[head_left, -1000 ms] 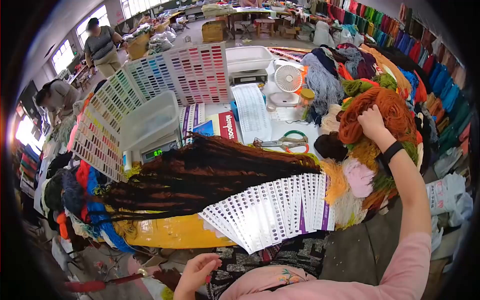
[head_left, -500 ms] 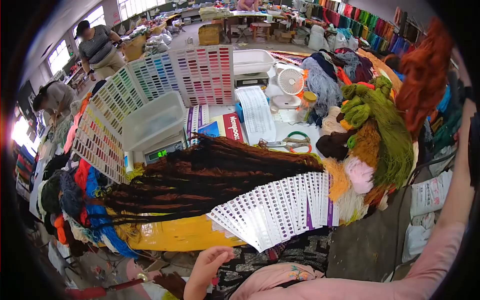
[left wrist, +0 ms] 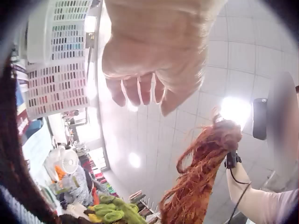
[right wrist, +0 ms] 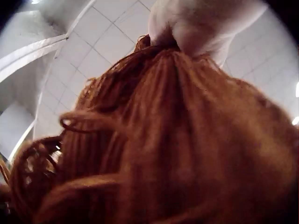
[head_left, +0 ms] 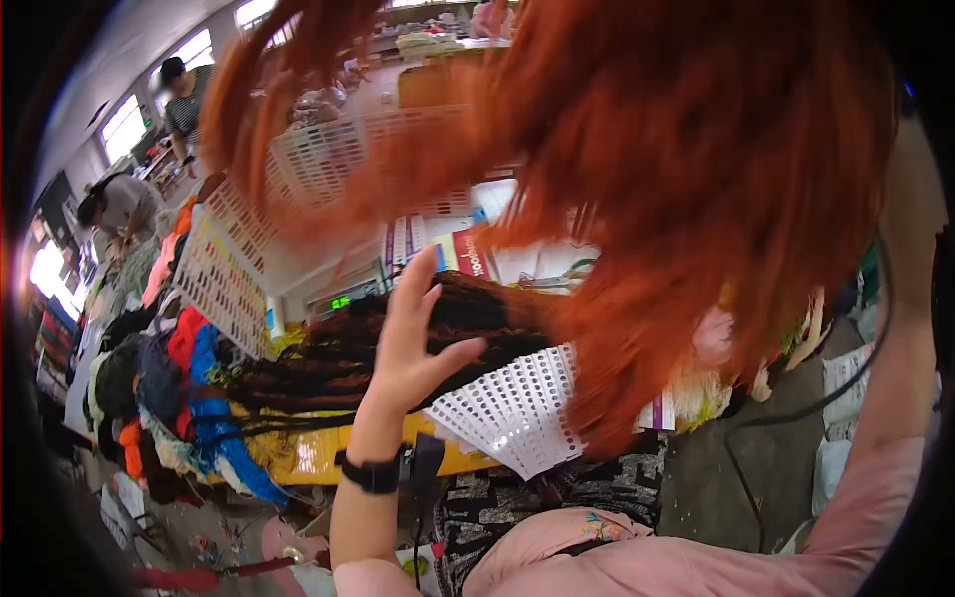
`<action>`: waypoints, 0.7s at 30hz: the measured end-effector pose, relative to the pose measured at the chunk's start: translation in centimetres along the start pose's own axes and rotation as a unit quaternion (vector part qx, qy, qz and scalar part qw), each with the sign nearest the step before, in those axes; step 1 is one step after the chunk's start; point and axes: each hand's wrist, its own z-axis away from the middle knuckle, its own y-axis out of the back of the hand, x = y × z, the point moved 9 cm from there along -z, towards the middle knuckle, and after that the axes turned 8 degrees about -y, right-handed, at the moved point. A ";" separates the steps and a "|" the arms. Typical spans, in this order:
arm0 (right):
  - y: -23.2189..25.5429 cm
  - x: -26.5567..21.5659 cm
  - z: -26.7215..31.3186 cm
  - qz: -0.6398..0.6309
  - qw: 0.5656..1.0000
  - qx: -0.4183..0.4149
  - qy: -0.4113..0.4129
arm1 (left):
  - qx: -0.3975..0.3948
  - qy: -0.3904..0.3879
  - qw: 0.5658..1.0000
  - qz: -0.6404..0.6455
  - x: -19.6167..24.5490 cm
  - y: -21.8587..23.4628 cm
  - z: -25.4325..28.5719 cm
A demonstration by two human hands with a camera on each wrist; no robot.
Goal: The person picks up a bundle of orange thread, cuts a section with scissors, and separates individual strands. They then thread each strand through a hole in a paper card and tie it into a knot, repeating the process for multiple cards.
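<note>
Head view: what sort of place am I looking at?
Probably a yarn or textile workroom: a rust-red yarn bundle held up in the right hand, colour charts of small swatches, and more yarn heaped beside them.

the right hand (right wrist: 201, 25) grips a rust-orange yarn bundle (right wrist: 173, 130) that hangs down, tiled ceiling (right wrist: 105, 28) behind.
</note>
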 end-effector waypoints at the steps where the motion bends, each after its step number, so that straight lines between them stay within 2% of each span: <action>1: -2.1 1.3 -0.7 -0.021 0.999 -0.031 -0.015 | -0.076 0.029 0.991 -0.102 -0.7 -0.5 0.3; 2: -4.2 2.6 -1.1 -0.042 0.997 -0.060 -0.028 | -0.223 0.076 0.953 -0.193 -7.9 -0.7 3.5; 3: -6.0 3.8 -1.7 -0.060 0.994 -0.086 -0.038 | -0.214 0.146 0.964 -0.055 -7.1 -0.3 4.3; 4: -7.7 5.3 -2.0 -0.081 0.989 -0.111 -0.051 | -0.196 0.208 0.955 0.084 -5.2 -0.1 4.8; 5: -9.0 6.5 -2.6 -0.102 0.984 -0.129 -0.060 | -0.170 0.263 0.923 0.223 -3.5 0.3 5.4; 6: -9.7 8.1 -2.8 -0.120 0.980 -0.142 -0.078 | -0.268 0.084 0.954 -0.108 -0.9 2.1 5.2; 7: -10.1 9.7 -3.1 -0.134 0.975 -0.145 -0.098 | -0.249 0.161 0.954 -0.049 -1.8 4.0 6.7; 9: -8.7 12.9 -3.8 -0.074 0.983 -0.115 -0.122 | -0.197 0.301 0.930 0.076 -3.9 7.9 10.6; 10: -7.9 14.7 -4.2 -0.041 0.985 -0.099 -0.133 | -0.121 0.292 0.944 0.098 -3.4 11.2 11.9; 11: -8.0 17.1 -4.6 -0.090 0.976 -0.100 -0.173 | -0.044 0.281 0.951 0.120 -2.6 14.4 13.4; 13: -8.9 20.6 -4.7 -0.102 0.979 -0.049 -0.171 | 0.121 0.281 0.921 0.240 0.5 18.6 15.8; 15: -10.4 24.4 -4.4 -0.088 0.970 -0.063 -0.218 | 0.182 0.196 0.916 0.298 4.1 21.5 17.2; 18: -13.5 29.7 -3.6 -0.141 0.940 -0.095 -0.296 | 0.201 0.072 0.906 0.365 8.1 23.7 17.7; 19: -14.3 30.7 -3.2 -0.132 0.939 -0.080 -0.307 | 0.199 0.023 0.917 0.345 9.9 24.0 17.4; 21: -15.5 33.4 -2.4 -0.130 0.928 -0.101 -0.335 | 0.220 -0.019 0.937 0.272 10.9 25.9 18.3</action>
